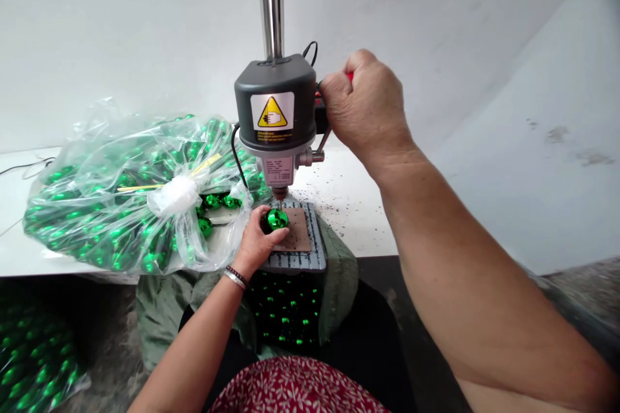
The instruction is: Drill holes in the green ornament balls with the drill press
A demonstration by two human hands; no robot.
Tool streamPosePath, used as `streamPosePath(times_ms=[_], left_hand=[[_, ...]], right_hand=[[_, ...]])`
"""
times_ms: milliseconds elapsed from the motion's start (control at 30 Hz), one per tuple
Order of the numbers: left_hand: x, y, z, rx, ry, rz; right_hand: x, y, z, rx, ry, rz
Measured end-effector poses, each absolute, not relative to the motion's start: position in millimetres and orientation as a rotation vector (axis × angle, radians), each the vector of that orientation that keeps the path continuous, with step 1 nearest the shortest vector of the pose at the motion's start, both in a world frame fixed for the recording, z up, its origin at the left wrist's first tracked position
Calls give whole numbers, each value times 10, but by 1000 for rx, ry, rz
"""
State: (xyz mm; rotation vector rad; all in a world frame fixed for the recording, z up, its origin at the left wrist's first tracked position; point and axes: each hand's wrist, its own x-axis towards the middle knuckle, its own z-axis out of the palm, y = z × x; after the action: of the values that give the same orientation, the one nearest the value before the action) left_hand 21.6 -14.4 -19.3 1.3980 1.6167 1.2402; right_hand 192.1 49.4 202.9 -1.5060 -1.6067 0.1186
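Note:
My left hand (258, 239) is closed around a shiny green ball (278, 219), thumb in front and fingers behind. The ball rests on a brown board (299, 232) laid over the grey slotted base plate (298, 262) of a drill press (275, 103). Directly above the ball is the thin drill bit (280, 204); whether its tip touches the ball I cannot tell. Up at the machine's right side, my right hand (371, 106) is wrapped round the feed lever (326, 137), whose red end shows slightly between the fingers.
A knotted clear plastic bag (177, 197) full of green balls covers the white table (368, 232) on the left. Dark shavings lie scattered right of the base. More green balls (285, 313) sit below the table edge, and another bag (33, 355) stands at lower left.

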Motion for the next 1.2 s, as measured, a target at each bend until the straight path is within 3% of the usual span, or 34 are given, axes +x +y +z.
streamPosePath(times_ms=[1200], left_hand=[[184, -117, -249, 1473, 1511, 1260]], right_hand=[[1913, 476, 2011, -1447, -1559, 124]])
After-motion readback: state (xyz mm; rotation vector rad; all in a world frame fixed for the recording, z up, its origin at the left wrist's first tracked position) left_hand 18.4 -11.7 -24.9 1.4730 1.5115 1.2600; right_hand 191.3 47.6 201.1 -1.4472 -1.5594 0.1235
